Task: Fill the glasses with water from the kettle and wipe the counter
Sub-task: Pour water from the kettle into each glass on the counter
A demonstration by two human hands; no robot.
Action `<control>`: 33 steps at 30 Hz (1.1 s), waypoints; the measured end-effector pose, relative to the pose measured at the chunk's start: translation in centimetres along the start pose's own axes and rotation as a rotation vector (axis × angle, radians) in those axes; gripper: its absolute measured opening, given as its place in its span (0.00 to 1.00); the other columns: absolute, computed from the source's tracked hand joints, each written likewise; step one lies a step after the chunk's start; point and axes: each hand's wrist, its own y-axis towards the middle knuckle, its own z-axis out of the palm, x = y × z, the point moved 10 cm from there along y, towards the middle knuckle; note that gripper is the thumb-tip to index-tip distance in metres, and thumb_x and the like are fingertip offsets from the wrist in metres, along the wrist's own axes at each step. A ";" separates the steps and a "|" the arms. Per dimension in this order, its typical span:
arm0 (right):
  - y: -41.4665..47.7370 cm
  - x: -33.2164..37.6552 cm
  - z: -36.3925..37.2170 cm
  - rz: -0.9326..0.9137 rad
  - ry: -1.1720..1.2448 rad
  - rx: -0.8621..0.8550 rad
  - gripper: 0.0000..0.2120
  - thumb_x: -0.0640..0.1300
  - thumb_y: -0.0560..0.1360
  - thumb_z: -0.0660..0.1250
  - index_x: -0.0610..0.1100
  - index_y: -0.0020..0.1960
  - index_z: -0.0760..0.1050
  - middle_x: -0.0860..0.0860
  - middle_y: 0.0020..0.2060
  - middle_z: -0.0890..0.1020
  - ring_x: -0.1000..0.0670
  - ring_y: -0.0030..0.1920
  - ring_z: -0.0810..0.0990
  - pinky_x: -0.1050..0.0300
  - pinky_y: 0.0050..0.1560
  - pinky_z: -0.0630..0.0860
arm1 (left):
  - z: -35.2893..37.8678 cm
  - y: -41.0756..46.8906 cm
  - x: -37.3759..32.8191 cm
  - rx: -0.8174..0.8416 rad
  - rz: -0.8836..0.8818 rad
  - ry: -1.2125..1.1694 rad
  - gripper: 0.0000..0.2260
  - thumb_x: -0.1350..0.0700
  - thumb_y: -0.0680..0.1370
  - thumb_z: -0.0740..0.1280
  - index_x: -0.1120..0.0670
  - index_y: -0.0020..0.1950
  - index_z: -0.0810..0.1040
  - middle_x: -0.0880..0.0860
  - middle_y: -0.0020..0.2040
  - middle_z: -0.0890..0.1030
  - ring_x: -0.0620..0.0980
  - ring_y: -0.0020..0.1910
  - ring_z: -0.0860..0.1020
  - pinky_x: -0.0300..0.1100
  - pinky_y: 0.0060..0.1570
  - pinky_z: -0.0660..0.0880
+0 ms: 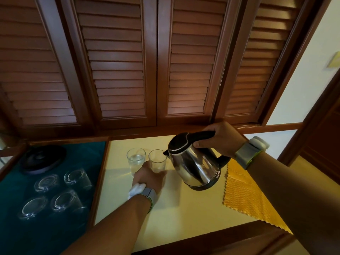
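Head view. The right hand (219, 138), in the right centre of the frame, is closed around the black handle of the steel kettle (195, 166). The kettle is lifted off the desk (165, 208) and tilted to the left of the frame, with its spout just beside the rim of the held glass (157, 161). Whether water is flowing cannot be told.

The left hand (149, 176), at the centre, wraps its fingers around the lower part of the held glass, which stands upright on the desk. The filled glass (135, 159) stands just to its left and contains water.

A yellow cloth (244, 192) lies flat on the desk at the right, below the kettle.

At the lower left, a green mat (88, 153) carries four upturned glasses (47, 183) and the black kettle base (43, 159). Brown louvred shutters (117, 61) fill the upper frame.
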 end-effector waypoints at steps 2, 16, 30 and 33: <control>0.4 0.4 0.1 -0.009 -0.015 -0.004 0.12 0.56 0.66 0.81 0.52 0.44 0.84 0.53 0.38 0.85 0.53 0.41 0.84 0.48 0.50 0.83 | 0.1 0.0 0.0 -0.001 -0.005 -0.007 0.27 0.34 0.68 0.72 0.45 0.62 0.75 0.50 0.52 0.84 0.55 0.50 0.82 0.43 0.48 0.78; 3.1 3.0 0.3 -0.052 -0.204 0.031 0.15 0.57 0.65 0.80 0.49 0.45 0.85 0.54 0.38 0.84 0.52 0.41 0.83 0.52 0.45 0.81 | 0.6 0.5 0.0 -0.008 0.074 0.017 0.25 0.33 0.71 0.67 0.47 0.61 0.73 0.50 0.52 0.83 0.54 0.51 0.82 0.44 0.49 0.79; 4.0 3.5 0.4 -0.065 -0.260 0.039 0.16 0.61 0.63 0.79 0.51 0.43 0.85 0.54 0.36 0.84 0.53 0.38 0.83 0.47 0.45 0.83 | 1.0 0.8 -0.3 -0.044 0.087 0.071 0.25 0.36 0.75 0.67 0.52 0.64 0.72 0.55 0.55 0.83 0.58 0.55 0.81 0.46 0.50 0.78; 4.2 3.5 0.3 -0.060 -0.254 0.034 0.16 0.60 0.63 0.80 0.50 0.43 0.85 0.53 0.36 0.85 0.52 0.39 0.83 0.49 0.45 0.83 | 1.1 1.0 -0.4 -0.036 0.090 0.082 0.26 0.37 0.76 0.67 0.53 0.65 0.72 0.56 0.56 0.83 0.58 0.56 0.81 0.46 0.50 0.78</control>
